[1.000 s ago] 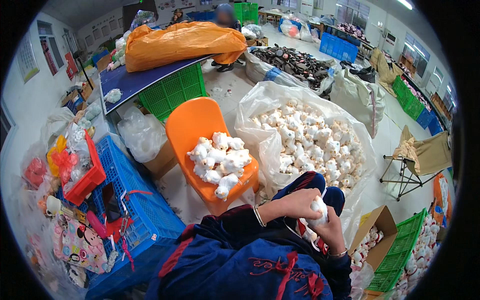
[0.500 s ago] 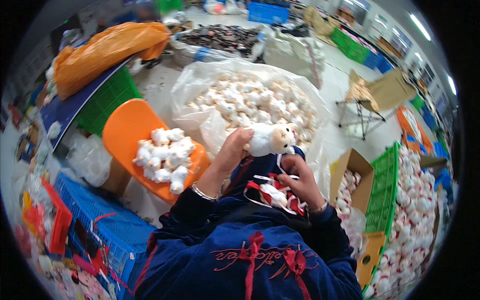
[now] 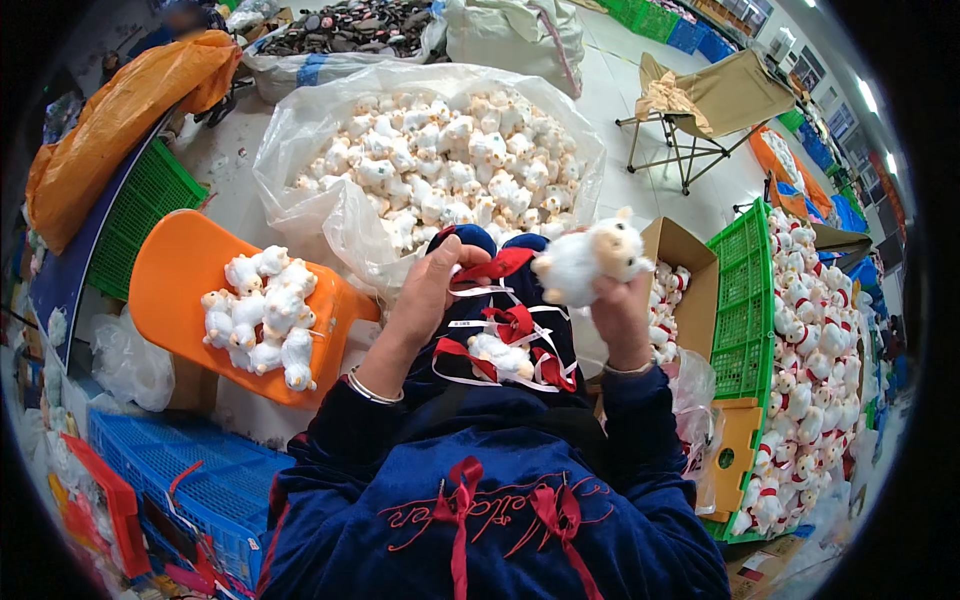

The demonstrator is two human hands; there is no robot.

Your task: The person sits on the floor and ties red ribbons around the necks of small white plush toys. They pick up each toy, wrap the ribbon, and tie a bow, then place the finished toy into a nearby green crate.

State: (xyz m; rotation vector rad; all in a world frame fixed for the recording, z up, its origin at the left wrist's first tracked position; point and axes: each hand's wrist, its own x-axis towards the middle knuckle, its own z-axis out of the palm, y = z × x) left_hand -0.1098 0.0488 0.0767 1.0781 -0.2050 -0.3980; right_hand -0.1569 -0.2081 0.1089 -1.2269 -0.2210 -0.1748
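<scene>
My right hand grips a small white plush animal with a cream face, raised over my right knee. Over my lap, my left hand is closed at the end of a red ribbon piece with a white strip on it; part of the fingers is turned away. More red ribbon pieces with white strips lie tangled on my dark blue trousers. Among them rests another white plush animal.
A large clear plastic bag full of white plush toys stands ahead. Several more lie on an orange chair at left. Right are a cardboard box, a green crate and many red-collared plush toys. A folding chair stands beyond.
The plush animal has passed from my left hand to my right and moved rightward. My left hand has taken a red ribbon piece. The view has shifted.
</scene>
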